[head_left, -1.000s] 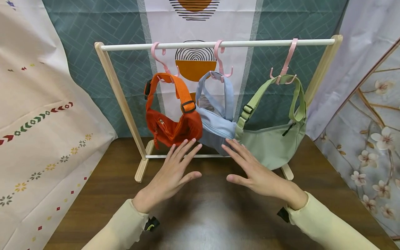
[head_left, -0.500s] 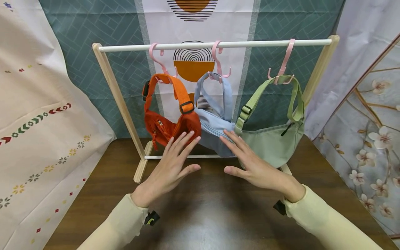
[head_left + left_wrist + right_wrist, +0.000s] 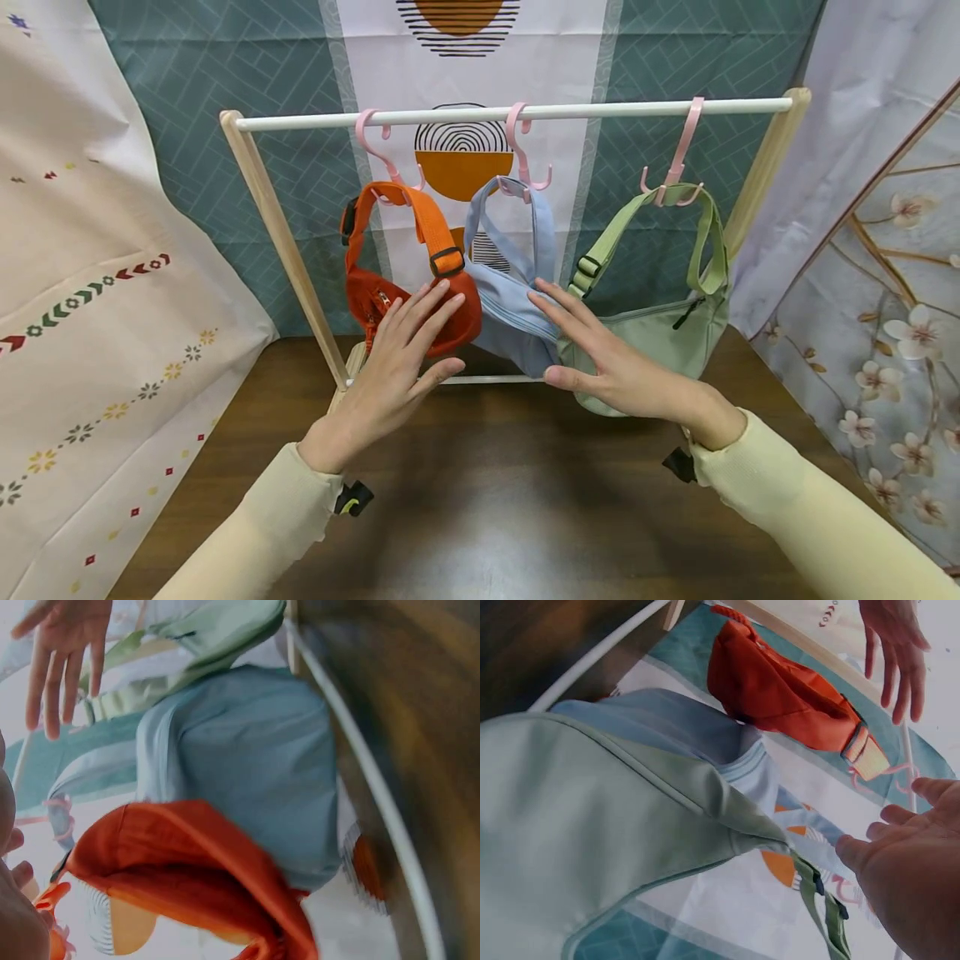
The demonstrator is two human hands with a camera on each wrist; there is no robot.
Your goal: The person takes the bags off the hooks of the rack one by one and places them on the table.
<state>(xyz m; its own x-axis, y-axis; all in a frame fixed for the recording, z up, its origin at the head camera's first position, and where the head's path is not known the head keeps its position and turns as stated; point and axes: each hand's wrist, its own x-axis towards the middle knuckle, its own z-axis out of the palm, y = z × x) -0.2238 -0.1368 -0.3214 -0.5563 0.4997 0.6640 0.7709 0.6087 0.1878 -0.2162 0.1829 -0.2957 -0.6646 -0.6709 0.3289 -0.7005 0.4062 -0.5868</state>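
My left hand [image 3: 390, 367] is held out with straight, spread fingers and overlaps the lower part of the red-orange bag [image 3: 457, 308] in the head view. Across from it, my right hand [image 3: 615, 358] reaches in with fingers extended, in front of the light blue bag [image 3: 517, 304] and the left end of the sage green bag [image 3: 660, 333]. Neither hand holds anything. Each bag hangs by its strap from a pink hook [image 3: 679, 154]. In the left wrist view the blue bag [image 3: 255, 750] hangs between the red bag [image 3: 195, 847] and the green one.
The hooks hang on the white rail [image 3: 600, 109] of a wooden-legged rack [image 3: 273, 217], with a thin lower bar [image 3: 487, 380]. It stands on a dark wooden table [image 3: 480, 500]. Patterned cloths [image 3: 660, 50] surround the back and sides.
Both hands have moved up and forward, closer to the bags, and slightly farther apart. The head view has shifted a little. The bags still hang on their hooks.
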